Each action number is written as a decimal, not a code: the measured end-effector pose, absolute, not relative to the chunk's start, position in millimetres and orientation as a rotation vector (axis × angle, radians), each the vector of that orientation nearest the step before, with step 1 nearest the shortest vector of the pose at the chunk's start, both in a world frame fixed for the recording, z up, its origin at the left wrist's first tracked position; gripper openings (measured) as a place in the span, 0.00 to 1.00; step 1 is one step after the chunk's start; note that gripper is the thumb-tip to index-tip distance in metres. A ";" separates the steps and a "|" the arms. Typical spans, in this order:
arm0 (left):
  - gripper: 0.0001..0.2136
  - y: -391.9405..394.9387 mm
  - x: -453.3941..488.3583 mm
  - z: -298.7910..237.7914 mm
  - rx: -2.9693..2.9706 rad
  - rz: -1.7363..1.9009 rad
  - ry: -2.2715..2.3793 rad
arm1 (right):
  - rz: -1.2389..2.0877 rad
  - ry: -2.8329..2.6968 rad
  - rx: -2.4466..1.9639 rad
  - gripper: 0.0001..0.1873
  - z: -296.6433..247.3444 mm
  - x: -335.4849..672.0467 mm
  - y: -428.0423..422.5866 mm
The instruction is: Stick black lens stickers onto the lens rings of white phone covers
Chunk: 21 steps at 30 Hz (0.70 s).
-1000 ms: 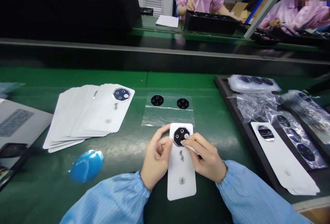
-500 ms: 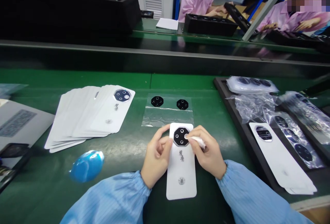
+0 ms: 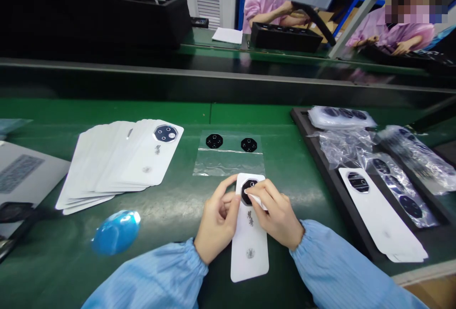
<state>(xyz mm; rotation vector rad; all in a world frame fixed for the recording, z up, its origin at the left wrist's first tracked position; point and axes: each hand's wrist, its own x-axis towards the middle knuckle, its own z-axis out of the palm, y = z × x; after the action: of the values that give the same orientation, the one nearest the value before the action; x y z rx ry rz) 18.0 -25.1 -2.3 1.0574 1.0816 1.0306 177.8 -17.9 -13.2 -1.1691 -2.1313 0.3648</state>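
A white phone back panel (image 3: pixel 250 252) with dark printed marks stands out against the green work surface. Near its top is a black octagonal camera plate (image 3: pixel 245 199), partly covered by my fingers. My left hand (image 3: pixel 219 216) grips the panel's upper left edge between thumb and fingers. In my right hand (image 3: pixel 280 209), a small folded white cloth (image 3: pixel 261 203) is pinched and pressed against the camera plate. Above the panel lies a clear plastic film (image 3: pixel 228 163) bearing two black camera plates (image 3: pixel 214 141).
Fanned white panels (image 3: pixel 117 166) lie to the left, above a shiny blue disc-like piece (image 3: pixel 117 232). On the right, a black tray (image 3: pixel 317 154) carries bagged camera plates (image 3: pixel 409 204) and white panels (image 3: pixel 381 223). Across the ledge, two people in pink (image 3: pixel 253 3) handle black boxes (image 3: pixel 285 36).
My right hand has moved left across the camera plate with the cloth, covering more of it. The left hand keeps its grip. The view has shifted slightly.
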 end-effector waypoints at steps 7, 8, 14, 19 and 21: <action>0.28 -22.2 16.6 -1.6 0.931 1.025 1.051 | 0.373 -2.162 -1.163 0.13 -14.0 178.5 -19.4; 0.28 -22.2 16.5 -1.9 0.927 1.028 1.049 | 0.381 -2.158 -1.158 0.12 -13.7 178.5 -19.3; 0.29 -23.0 16.3 -3.4 0.927 1.029 1.050 | 0.433 -2.149 -1.144 0.12 -10.4 178.3 -17.4; 0.27 -22.7 15.7 -4.7 0.934 1.027 1.038 | 0.470 -2.143 -1.159 0.13 -10.2 178.6 -18.2; 0.27 -22.7 16.0 -4.7 0.935 1.031 1.037 | 0.484 -2.134 -1.164 0.13 -10.8 178.4 -18.6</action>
<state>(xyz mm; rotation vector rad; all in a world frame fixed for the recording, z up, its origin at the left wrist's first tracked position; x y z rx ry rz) 16.0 -22.7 -4.7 0.9353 1.0369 1.0315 178.4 -18.6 -10.8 -1.1639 -2.1342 0.4837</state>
